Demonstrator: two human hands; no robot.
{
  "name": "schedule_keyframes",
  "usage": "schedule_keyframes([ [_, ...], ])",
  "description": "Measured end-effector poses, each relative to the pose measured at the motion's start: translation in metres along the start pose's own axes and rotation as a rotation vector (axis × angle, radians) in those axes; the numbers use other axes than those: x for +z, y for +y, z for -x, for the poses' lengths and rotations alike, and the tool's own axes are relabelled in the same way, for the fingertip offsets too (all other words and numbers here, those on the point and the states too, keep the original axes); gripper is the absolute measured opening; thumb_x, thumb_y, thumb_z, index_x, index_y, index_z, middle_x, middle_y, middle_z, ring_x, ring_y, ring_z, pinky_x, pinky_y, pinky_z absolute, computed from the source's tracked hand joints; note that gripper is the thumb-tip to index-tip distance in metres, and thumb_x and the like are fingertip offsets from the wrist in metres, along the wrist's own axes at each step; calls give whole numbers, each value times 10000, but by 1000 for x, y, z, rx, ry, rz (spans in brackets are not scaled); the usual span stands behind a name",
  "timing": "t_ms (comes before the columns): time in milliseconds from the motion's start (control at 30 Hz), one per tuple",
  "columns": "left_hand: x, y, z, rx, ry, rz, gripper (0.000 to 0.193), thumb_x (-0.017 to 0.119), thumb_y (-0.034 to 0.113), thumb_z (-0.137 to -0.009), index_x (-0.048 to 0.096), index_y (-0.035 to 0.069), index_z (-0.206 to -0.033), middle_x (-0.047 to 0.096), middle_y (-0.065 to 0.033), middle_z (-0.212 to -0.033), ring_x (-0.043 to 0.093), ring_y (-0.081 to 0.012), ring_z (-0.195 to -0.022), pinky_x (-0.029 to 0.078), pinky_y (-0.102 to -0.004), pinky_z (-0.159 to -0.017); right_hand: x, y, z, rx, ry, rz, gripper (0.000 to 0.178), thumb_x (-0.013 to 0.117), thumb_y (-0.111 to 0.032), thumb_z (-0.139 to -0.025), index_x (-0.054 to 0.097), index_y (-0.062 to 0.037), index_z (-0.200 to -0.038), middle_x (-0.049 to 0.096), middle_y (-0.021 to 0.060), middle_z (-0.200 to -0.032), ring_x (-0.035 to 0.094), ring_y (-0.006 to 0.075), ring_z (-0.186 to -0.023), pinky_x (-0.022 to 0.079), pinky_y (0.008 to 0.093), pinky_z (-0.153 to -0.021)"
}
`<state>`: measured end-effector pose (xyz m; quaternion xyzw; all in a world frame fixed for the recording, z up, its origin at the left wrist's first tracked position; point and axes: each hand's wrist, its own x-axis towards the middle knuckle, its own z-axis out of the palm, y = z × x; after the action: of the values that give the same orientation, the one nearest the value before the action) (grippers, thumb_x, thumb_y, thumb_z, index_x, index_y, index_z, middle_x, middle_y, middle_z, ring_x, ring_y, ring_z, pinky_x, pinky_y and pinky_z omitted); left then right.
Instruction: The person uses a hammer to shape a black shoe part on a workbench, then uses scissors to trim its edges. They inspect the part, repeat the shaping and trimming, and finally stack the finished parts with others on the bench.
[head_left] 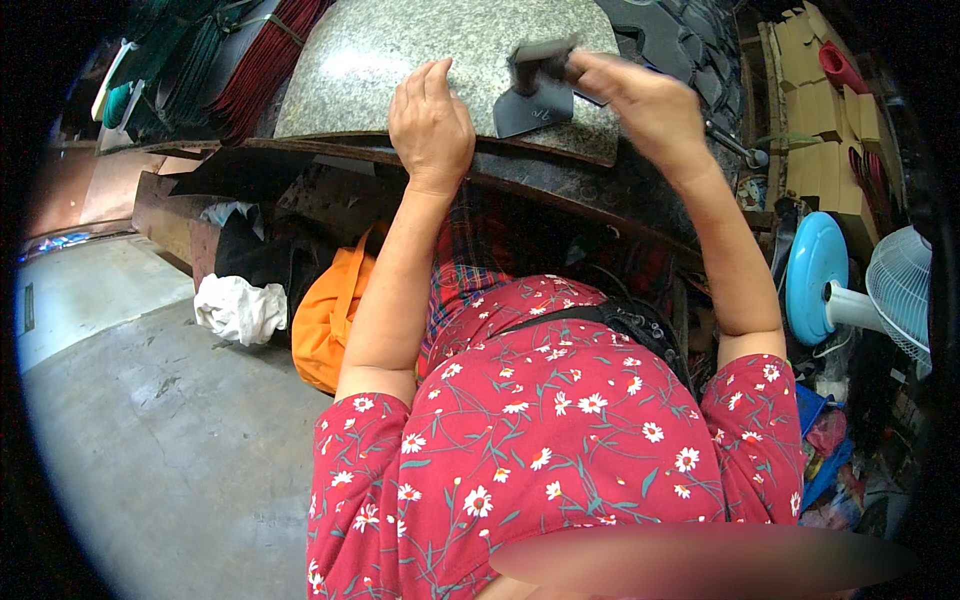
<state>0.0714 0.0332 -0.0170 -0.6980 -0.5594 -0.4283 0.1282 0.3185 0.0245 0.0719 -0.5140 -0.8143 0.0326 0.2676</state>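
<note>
My right hand point(655, 110) is closed around a dark, hammer-like tool point(540, 62), smeared by motion; its handle is mostly hidden by the fingers. Its head is over the far part of a dark, flat, leather-like piece point(533, 108), which has a rounded near edge and a small pale mark. That piece lies on a speckled grey stone slab point(350, 95) near its front right. My left hand point(430, 125) rests at the slab's front edge, left of the dark piece and apart from it. Its fingers are stretched out and it holds nothing.
Bundles of dark red strips point(268, 70) and green strips point(185, 85) lie at the far left. Black cut sheets point(690, 50) are right of the slab. Yellowish stacked pieces point(815, 110) and a blue-and-white fan point(815, 275) stand at right. An orange bag point(330, 320) is below the bench.
</note>
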Motion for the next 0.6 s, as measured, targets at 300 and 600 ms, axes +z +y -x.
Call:
schedule_keyframes([
  [300,-2,1,0,7,-10,5,375,585,83,-866,590,79,-1241,636,-131,-1188,594,-323,-1087,459,-424,-955,-9,14,-6,-89,238,-55,310,566,-483,-955,698,-356,-1204,732,64,-961,711,275,-804,560,372,-641],
  [600,-5,3,-1,13,-40,-8,346,592,97,-858,595,48,-1200,618,-131,-1174,576,-321,-1098,444,-425,-970,3,12,-12,-53,67,150,342,553,-521,-948,689,-358,-1217,739,57,-975,714,292,-809,571,404,-650],
])
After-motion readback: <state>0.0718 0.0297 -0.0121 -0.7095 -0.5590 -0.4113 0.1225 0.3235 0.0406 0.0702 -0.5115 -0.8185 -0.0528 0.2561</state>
